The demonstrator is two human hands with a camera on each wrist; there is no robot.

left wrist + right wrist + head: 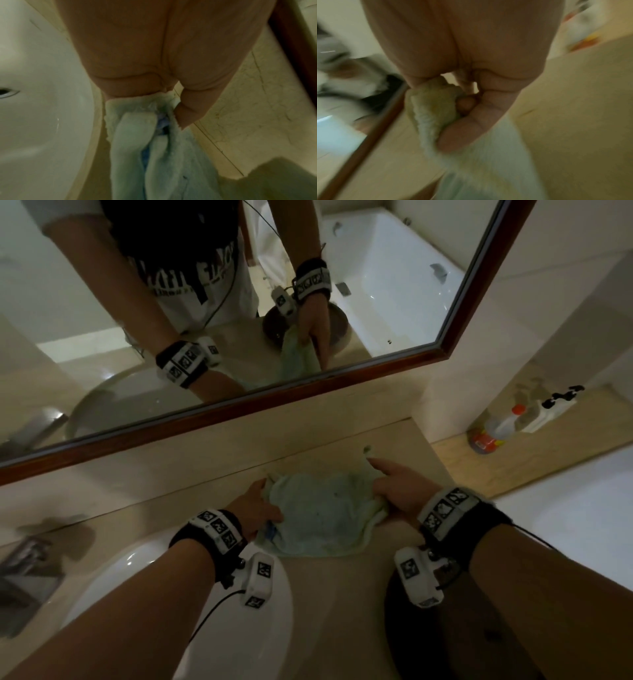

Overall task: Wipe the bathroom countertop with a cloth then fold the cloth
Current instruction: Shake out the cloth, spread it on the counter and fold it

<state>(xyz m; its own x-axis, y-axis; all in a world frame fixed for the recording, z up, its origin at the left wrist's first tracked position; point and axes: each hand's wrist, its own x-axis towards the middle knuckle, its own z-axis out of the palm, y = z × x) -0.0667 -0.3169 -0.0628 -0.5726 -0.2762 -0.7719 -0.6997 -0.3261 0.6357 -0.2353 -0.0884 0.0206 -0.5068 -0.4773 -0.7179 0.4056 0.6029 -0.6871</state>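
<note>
Folding is judged to be the step in hand, the wiping apparently done, since the cloth is held by both ends rather than pressed flat and rubbed.

One beige marble-patterned table [342, 594] is seen, running along the wall beneath one wood-framed wall mirror [308, 402]. One white oval ceramic basin [113, 587] is sunk into it at the left. One pale green terry cloth [322, 518] lies slack on the table just right of the basin, partly gathered, with a blue tag or inner layer showing in a crease at its left end.

Two hands are counted. The grip of the left hand [255, 508] is closed on the cloth's left end, thumb and fingers pinching bunched fabric, as the left wrist view shows. The grip of the right hand [399, 489] is clamped on the right end, fabric caught between thumb and curled fingers; this view is blurred.

One small plastic bottle with an orange cap [496, 429] stands well apart on the ledge to the right.

Next, it is judged that one end should be carried over to the other, edges matched, and the fold pressed flat on the table.
</note>
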